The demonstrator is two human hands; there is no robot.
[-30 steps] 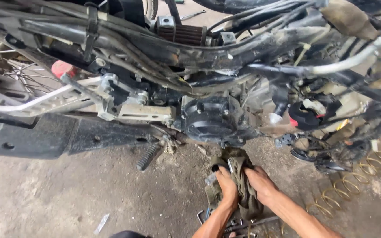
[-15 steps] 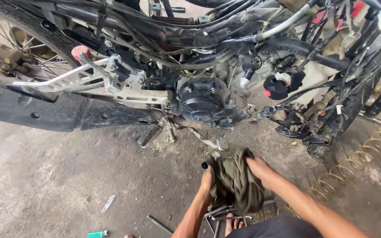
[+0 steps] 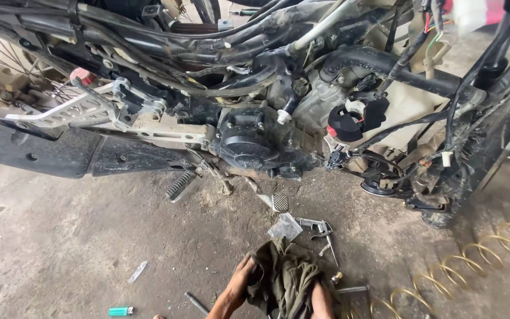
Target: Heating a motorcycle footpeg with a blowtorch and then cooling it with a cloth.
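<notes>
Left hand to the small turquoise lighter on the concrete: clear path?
Probably yes. The left hand grips the olive-green rag, and the small turquoise lighter lies to its left on bare concrete floor; only a thin dark metal rod lies between. It would likely need to release the rag first.

Both hands, left hand point(image 3: 238, 285) and right hand point(image 3: 321, 301), clutch an olive rag point(image 3: 281, 277); motorcycle engine point(image 3: 249, 139) above.

From where I stand there are no signs or screens. One small flat clear plastic packet point(image 3: 285, 226) lies on the concrete floor point(image 3: 60, 236), just below the motorcycle engine point(image 3: 249, 139). No labels can be made out anywhere.
</notes>
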